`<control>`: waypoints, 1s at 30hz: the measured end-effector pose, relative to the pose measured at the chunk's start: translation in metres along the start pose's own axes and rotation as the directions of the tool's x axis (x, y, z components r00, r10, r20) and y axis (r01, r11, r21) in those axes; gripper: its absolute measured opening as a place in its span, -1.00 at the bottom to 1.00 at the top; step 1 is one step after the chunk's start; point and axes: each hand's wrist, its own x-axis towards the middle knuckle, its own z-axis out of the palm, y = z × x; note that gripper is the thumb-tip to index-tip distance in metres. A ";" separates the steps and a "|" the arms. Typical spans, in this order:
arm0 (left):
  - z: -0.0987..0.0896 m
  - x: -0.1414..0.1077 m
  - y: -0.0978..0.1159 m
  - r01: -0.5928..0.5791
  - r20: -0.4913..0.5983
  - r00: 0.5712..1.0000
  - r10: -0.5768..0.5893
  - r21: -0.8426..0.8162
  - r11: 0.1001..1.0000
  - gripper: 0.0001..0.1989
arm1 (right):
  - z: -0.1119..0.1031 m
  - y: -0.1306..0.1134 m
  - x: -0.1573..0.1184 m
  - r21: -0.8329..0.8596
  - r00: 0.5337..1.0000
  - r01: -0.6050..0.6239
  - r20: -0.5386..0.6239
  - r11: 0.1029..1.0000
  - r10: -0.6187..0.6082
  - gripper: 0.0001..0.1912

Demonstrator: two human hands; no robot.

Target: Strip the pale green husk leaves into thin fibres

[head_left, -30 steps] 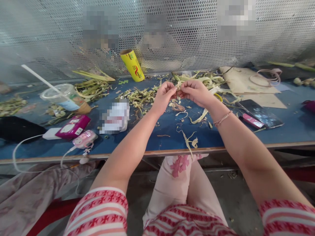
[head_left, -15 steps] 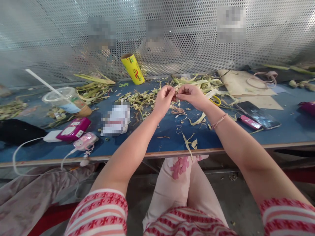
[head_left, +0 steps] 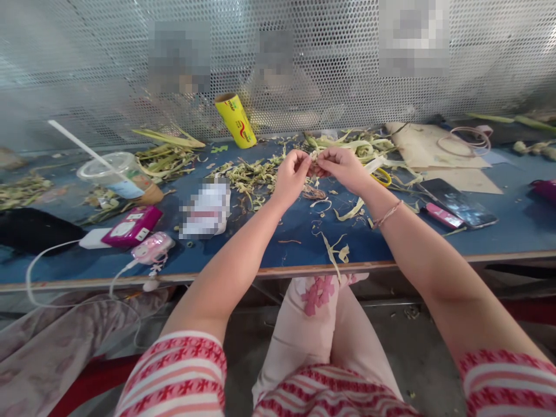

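Pinching a small pale plant piece (head_left: pixel 313 156) in the closed grip of left hand (head_left: pixel 291 175) and right hand (head_left: pixel 344 168). Holding it over the blue desk (head_left: pixel 286 255), too small and half hidden to make out in detail, near a tangle of brown fibres (head_left: pixel 313 192). Working beside a heap of green plant scraps (head_left: pixel 253 175) to the left and pale leaf strips (head_left: pixel 368 148) just beyond, well apart from a dark phone (head_left: pixel 458 200).

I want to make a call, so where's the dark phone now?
In the head view, the dark phone lies on the table, well right of the right hand, with a pink item by its near left edge and tan sheets behind.
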 end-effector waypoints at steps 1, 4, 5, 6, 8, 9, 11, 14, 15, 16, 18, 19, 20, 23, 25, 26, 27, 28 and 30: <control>0.000 0.000 -0.001 -0.002 -0.012 1.000 0.002 -0.001 1.000 -0.72 | -0.001 0.001 0.001 0.020 1.000 -0.009 -0.008 1.000 0.009 -0.76; 0.000 0.000 -0.002 0.006 -0.051 0.999 -0.006 0.005 1.000 -0.70 | -0.001 0.003 0.002 0.055 0.999 -0.019 -0.025 0.998 0.020 -0.74; 0.000 0.000 -0.003 0.011 -0.060 0.998 -0.011 0.008 1.000 -0.69 | -0.001 0.003 0.003 0.062 0.999 -0.020 -0.029 0.998 0.022 -0.73; 0.000 0.000 -0.003 0.016 -0.065 0.998 -0.015 0.011 1.000 -0.69 | -0.001 0.003 0.003 0.069 0.999 -0.023 -0.032 0.997 0.026 -0.72; 0.000 0.000 -0.004 0.023 -0.060 0.998 -0.022 0.016 1.000 -0.68 | 0.000 0.002 0.002 0.088 0.998 -0.039 -0.041 0.995 0.043 -0.73; 0.001 0.000 -0.005 0.023 -0.055 0.998 -0.022 0.020 1.000 -0.68 | 0.000 0.002 0.002 0.096 0.997 -0.050 -0.047 0.994 0.054 -0.75; 0.001 0.000 -0.006 0.022 -0.048 0.999 -0.021 0.027 0.999 -0.67 | 0.001 0.001 0.002 0.109 0.995 -0.066 -0.062 0.992 0.073 -0.79; 0.000 0.000 -0.006 0.021 -0.048 0.999 -0.020 0.024 0.999 -0.67 | 0.002 0.001 0.002 0.118 0.994 -0.065 -0.077 0.991 0.074 -0.81; 0.000 0.000 -0.006 0.026 -0.048 0.999 -0.025 0.014 1.000 -0.67 | 0.002 0.002 0.002 0.118 0.995 -0.060 -0.077 0.991 0.070 -0.80; 0.000 0.000 -0.005 0.033 -0.046 0.998 -0.033 -0.002 0.999 -0.66 | 0.001 0.002 0.002 0.117 0.995 -0.056 -0.076 0.991 0.065 -0.79; 0.000 0.000 -0.004 0.060 -0.037 0.997 -0.063 -0.066 0.996 -0.66 | 0.001 0.002 0.003 0.113 0.995 -0.055 -0.078 0.992 0.064 -0.78; 0.000 0.000 -0.003 0.081 -0.034 0.996 -0.086 -0.112 0.990 -0.67 | 0.002 0.002 0.003 0.109 0.995 -0.057 -0.079 0.992 0.066 -0.78; 0.000 0.000 -0.003 0.106 -0.034 0.993 -0.113 -0.162 0.981 -0.67 | 0.002 0.001 0.003 0.102 0.994 -0.061 -0.080 0.993 0.070 -0.78; 0.000 0.001 -0.003 0.179 -0.051 0.978 -0.203 -0.299 0.937 -0.70 | 0.002 -0.001 0.002 0.061 0.994 -0.066 -0.079 0.996 0.071 -0.81; 0.001 0.002 -0.003 0.206 -0.058 0.968 -0.243 -0.365 0.908 -0.73 | 0.002 -0.002 0.001 0.025 0.995 -0.058 -0.079 0.998 0.060 -0.82; 0.001 0.003 -0.003 0.213 -0.055 0.966 -0.253 -0.390 0.896 -0.75 | 0.003 -0.002 0.001 0.009 0.995 -0.052 -0.079 0.999 0.052 -0.81; 0.001 0.003 -0.003 0.218 -0.049 0.964 -0.260 -0.408 0.886 -0.76 | 0.003 -0.002 0.001 -0.005 0.996 -0.046 -0.079 0.999 0.045 -0.81; 0.001 0.003 -0.003 0.221 -0.043 0.964 -0.262 -0.421 0.880 -0.77 | 0.003 -0.002 0.001 -0.019 0.996 -0.041 -0.080 0.999 0.039 -0.81; 0.001 0.002 -0.001 0.221 -0.030 0.965 -0.259 -0.431 0.875 -0.78 | 0.002 -0.001 0.001 -0.055 0.996 -0.032 -0.085 0.998 0.028 -0.82</control>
